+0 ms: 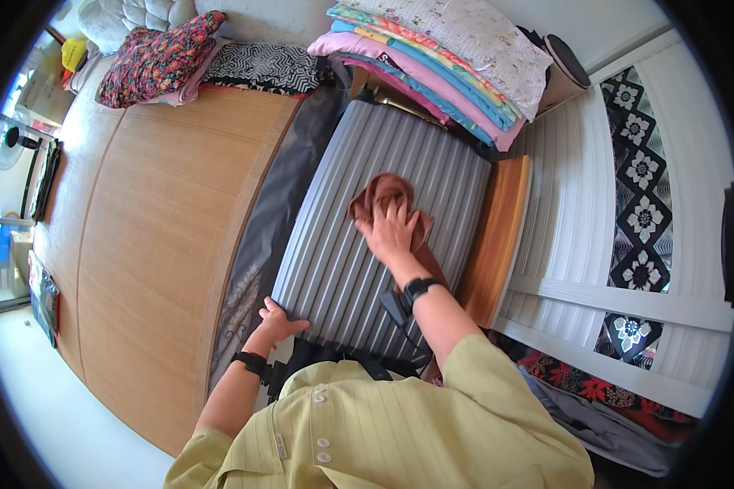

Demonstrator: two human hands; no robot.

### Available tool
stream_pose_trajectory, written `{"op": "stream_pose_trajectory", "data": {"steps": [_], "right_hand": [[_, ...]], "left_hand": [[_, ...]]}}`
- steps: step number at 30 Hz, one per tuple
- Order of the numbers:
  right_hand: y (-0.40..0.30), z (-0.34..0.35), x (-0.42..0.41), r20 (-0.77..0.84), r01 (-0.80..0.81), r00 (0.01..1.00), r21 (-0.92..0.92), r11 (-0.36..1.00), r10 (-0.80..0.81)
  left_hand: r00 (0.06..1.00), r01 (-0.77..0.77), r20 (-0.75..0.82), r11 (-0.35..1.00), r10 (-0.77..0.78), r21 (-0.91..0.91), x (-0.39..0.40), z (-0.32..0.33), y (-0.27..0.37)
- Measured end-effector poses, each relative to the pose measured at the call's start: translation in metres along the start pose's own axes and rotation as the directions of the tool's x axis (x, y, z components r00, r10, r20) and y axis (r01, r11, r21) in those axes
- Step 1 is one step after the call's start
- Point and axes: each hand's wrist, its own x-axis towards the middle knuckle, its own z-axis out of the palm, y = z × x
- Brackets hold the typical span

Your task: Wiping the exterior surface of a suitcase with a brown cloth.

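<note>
A grey hard-shell suitcase (336, 208) with raised ribs lies flat in front of me. On its upper face my right hand (391, 235) presses a crumpled brown cloth (386, 183), fingers spread over the fabric. Part of the cloth trails out beneath my right wrist. My left hand (279, 323) grips the suitcase's near left corner, with the thumb over the top and the fingers at the side. Each wrist carries a black strap with a small device.
Left stands a bed with a wooden board (165, 202) and pillows (159, 61). Folded bedding (428, 67) is stacked beyond the suitcase. An orange-brown wooden panel (501, 232) and a white cabinet door (563, 214) border the right. Grey clothing (593, 422) lies low at right.
</note>
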Motion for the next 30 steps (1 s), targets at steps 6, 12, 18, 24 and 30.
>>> {"op": "stream_pose_trajectory", "data": {"steps": [6, 12, 18, 24, 30], "right_hand": [[-0.013, -0.006, 0.021, 0.037, -0.114, 0.993, -0.012, 0.993, 0.115], [-0.015, 0.007, -0.025, 0.147, -0.026, 0.989, -0.021, 0.999, 0.029], [0.015, -0.008, 0.038, 0.001, -0.13, 0.992, 0.051, 0.99, 0.13], [0.022, -0.001, -0.028, 0.031, -0.134, 0.991, -0.005, 0.991, 0.134], [0.078, -0.016, -0.005, -0.039, -0.317, 0.947, 0.032, 0.948, 0.318]], "left_hand": [[1.0, -0.01, 0.005, 0.999, 0.01, -0.041, 0.003, 0.002, -0.004], [0.999, -0.047, -0.027, 0.998, 0.046, -0.046, 0.012, 0.006, -0.015], [1.0, -0.012, 0.021, 0.999, 0.012, -0.035, 0.0, -0.001, 0.003], [0.999, 0.045, 0.015, 0.999, -0.045, -0.023, 0.001, -0.001, -0.002], [0.998, 0.051, 0.027, 0.998, -0.051, -0.024, -0.004, -0.002, 0.005]]}}
